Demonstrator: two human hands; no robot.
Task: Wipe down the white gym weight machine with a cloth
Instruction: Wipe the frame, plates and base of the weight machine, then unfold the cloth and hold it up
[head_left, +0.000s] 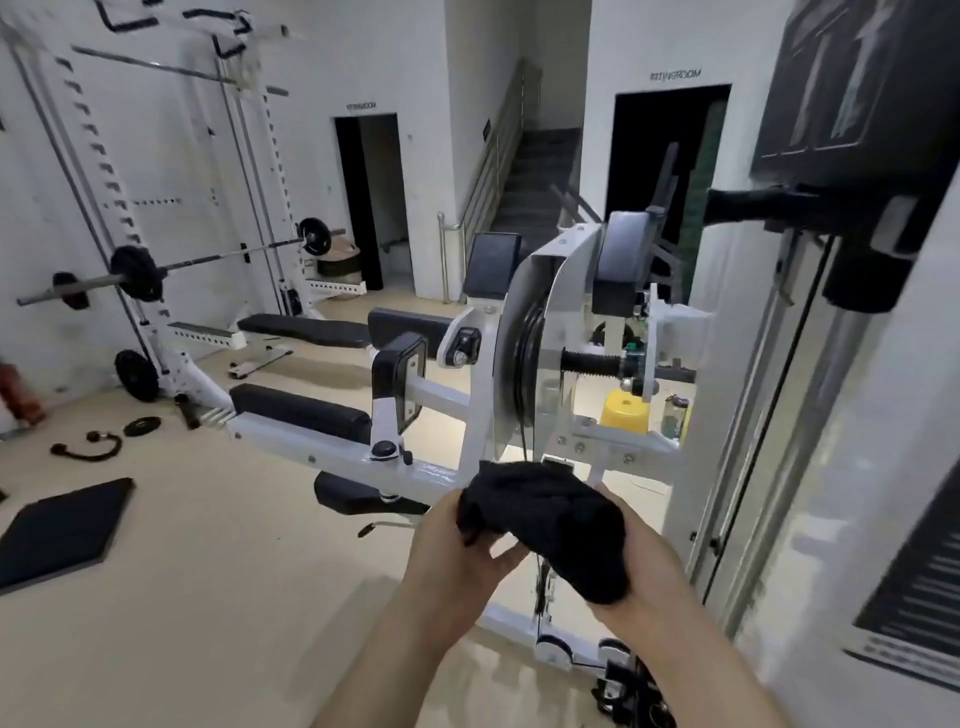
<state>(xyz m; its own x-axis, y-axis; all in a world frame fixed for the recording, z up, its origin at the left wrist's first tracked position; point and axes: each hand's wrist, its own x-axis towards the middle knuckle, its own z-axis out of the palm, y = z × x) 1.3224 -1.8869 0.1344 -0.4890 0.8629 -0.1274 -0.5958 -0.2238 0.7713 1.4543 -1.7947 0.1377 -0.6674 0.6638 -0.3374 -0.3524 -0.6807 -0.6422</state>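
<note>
A black cloth (550, 525) is bunched between both of my hands in front of the white weight machine (358, 447). My left hand (457, 551) grips the cloth's left end, thumb under it. My right hand (644, 561) holds the right end from beneath, mostly covered by the fabric. The machine's white frame, its round pulley cover (524, 358) and black pads stand just beyond the cloth. The cloth is held in the air, close above the frame's lower beam; I cannot tell whether it touches it.
The weight stack tower (810, 395) with a black handle (753, 205) rises at the right. A squat rack with a loaded barbell (140, 270) stands at the left. A black mat (62, 530), a small plate and a curved handle lie on the floor. A yellow stool (626, 413) stands behind the machine.
</note>
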